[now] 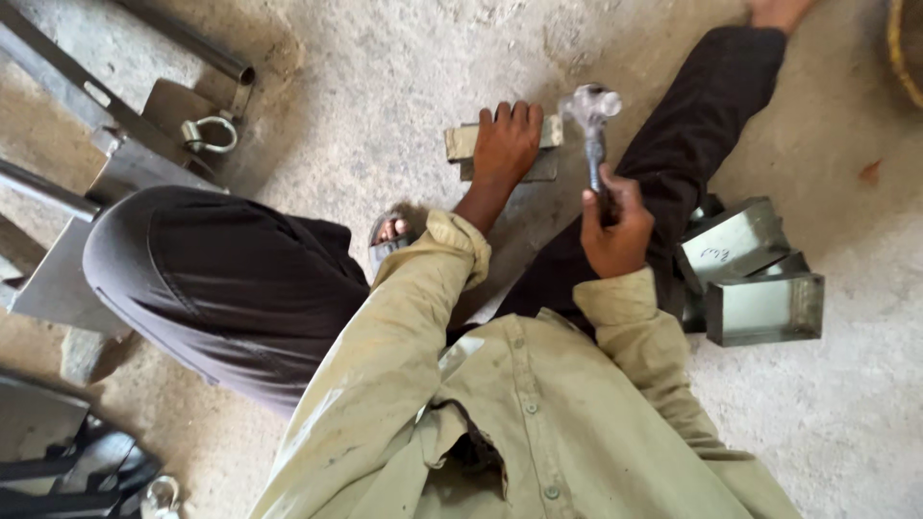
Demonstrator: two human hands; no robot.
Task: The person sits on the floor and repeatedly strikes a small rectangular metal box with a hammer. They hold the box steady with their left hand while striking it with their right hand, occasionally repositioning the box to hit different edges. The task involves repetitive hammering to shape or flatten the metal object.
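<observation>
Here, item by item:
Work piece: one flat folded sheet-metal piece [461, 141], grey, lying on the concrete floor [385, 77] between the person's spread legs, just ahead of the knees.
Left hand [507, 144]: palm down, fingers spread flat over the metal piece, pressing on it; nothing is clasped.
Right hand [615, 226]: fist wrapped tight round the handle of one hammer [591, 111]; the hammer head is raised beside the piece and blurred.
Boxes: a cluster of open sheet-metal boxes [764, 308] on the floor by the right leg, at least three countable, others hidden behind; the nearest lies on its side, and what its hollow holds cannot be told.
Clothing: one khaki shirt [538, 413], dark trousers [231, 279], one sandalled foot [389, 235] tucked under the left knee.
Metal stock: long steel bars and one tube [207, 48] at upper left, with flat plates [58, 279] beneath.
Shackles: two, one [212, 133] on the upper-left plate, one [162, 495] at the lower left edge.
Basket: one woven rim [904, 48], at the top right corner.
</observation>
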